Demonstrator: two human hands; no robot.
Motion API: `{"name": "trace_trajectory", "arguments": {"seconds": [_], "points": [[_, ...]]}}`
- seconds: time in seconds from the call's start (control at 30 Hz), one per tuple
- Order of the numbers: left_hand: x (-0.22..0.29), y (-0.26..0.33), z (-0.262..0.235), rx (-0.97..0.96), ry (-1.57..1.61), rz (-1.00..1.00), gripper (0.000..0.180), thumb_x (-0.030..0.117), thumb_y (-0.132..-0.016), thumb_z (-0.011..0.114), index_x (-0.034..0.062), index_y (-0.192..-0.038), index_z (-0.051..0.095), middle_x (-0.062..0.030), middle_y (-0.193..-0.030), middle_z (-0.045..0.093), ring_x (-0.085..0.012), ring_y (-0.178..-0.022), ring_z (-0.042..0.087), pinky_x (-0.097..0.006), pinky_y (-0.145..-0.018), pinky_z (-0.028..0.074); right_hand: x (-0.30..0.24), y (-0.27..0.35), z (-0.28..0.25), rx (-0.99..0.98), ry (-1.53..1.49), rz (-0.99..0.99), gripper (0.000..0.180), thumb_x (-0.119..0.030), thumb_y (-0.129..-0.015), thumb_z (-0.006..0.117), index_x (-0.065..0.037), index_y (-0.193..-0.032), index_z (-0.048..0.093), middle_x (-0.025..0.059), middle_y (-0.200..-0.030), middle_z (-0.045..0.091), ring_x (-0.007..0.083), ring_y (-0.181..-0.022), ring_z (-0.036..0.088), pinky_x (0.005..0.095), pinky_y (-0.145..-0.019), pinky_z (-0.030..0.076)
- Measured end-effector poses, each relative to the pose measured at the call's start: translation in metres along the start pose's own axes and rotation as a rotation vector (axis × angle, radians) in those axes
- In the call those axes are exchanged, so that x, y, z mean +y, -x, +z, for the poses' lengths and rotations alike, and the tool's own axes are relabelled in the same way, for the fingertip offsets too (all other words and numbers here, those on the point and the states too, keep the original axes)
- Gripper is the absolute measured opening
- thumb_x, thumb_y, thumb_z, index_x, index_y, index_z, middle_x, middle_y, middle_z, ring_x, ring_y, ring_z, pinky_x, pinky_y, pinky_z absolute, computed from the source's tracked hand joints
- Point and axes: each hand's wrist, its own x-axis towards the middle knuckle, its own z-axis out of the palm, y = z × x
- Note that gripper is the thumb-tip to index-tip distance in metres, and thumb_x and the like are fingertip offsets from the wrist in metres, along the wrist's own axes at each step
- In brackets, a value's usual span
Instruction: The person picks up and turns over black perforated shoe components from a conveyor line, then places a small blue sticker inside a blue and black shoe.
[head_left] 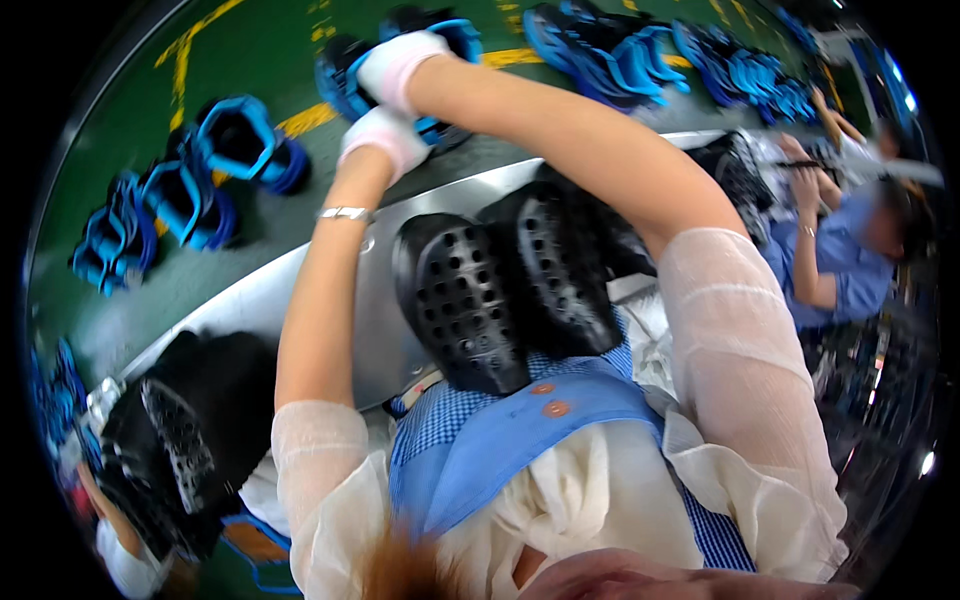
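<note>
Both my hands wear white gloves and are stretched far forward, over the grey metal table edge [250, 290]. My right hand [405, 68] lies against a blue-and-black padded boot [342, 78]; its fingers are hidden behind the glove. Just nearer, my left hand [385, 138] overlaps the lower part of the same group of boots. Its fingers are blurred and cannot be made out. Below my arms, two black boot-shaped pieces [460, 300] rest at my lap against the table, their undersides dotted with rows of round holes.
Several blue-and-black boots [245, 145] stand on the green surface [110, 225] with yellow lines. Further rows [600, 55] run along its far right. More black pieces [190, 420] are piled at my left. A co-worker in blue [840, 250] sits at the right; another person's arm [115, 515] shows lower left.
</note>
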Motion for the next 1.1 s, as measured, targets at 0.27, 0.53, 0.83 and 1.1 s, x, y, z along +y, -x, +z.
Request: {"name": "trace_trajectory", "arguments": {"seconds": [0.27,0.53,0.83,1.1], "points": [[0.012,0.012,-0.001,0.018,0.109,-0.02,0.036,0.04,-0.079,0.057,0.0075,-0.087,0.068,-0.0194,-0.091,0.065,-0.0389,-0.088,0.06,-0.043,-0.078,0.048,0.069,0.165,-0.013,0.287,-0.168,-0.021,0.029,-0.033,-0.088,0.05,-0.007,-0.09,0.063,0.0133,-0.087,0.064,0.0303,-0.084,0.062,0.0385,-0.073,0.05],[-0.003,0.033,-0.009,0.134,0.076,-0.043,0.036,0.041,-0.079,0.061,0.0063,-0.085,0.065,-0.0176,-0.086,0.065,-0.0382,-0.084,0.06,-0.043,-0.074,0.048,0.19,0.377,0.037,0.588,-0.211,0.586,0.025,-0.026,-0.088,0.058,-0.005,-0.099,0.064,0.012,-0.088,0.065,0.0249,-0.082,0.064,0.0317,-0.075,0.049],[-0.067,0.043,-0.039,0.338,-0.306,-0.065,0.042,0.026,-0.079,0.064,0.0136,-0.119,0.058,-0.0144,-0.116,0.056,-0.0332,-0.103,0.055,-0.041,-0.085,0.047,0.228,0.436,0.142,0.502,-0.425,0.876,0.046,-0.034,-0.079,0.067,-0.004,-0.114,0.057,0.0142,-0.107,0.062,0.024,-0.097,0.062,0.0319,-0.085,0.047],[0.025,0.063,-0.037,0.455,-0.065,0.466,0.036,0.022,-0.084,0.06,0.0047,-0.115,0.059,-0.0163,-0.121,0.055,-0.033,-0.111,0.053,-0.037,-0.096,0.042,0.216,0.436,0.15,0.613,-0.146,0.795,0.038,-0.026,-0.074,0.072,-0.004,-0.1,0.057,0.0153,-0.097,0.061,0.0323,-0.093,0.058,0.0385,-0.081,0.046]]}}
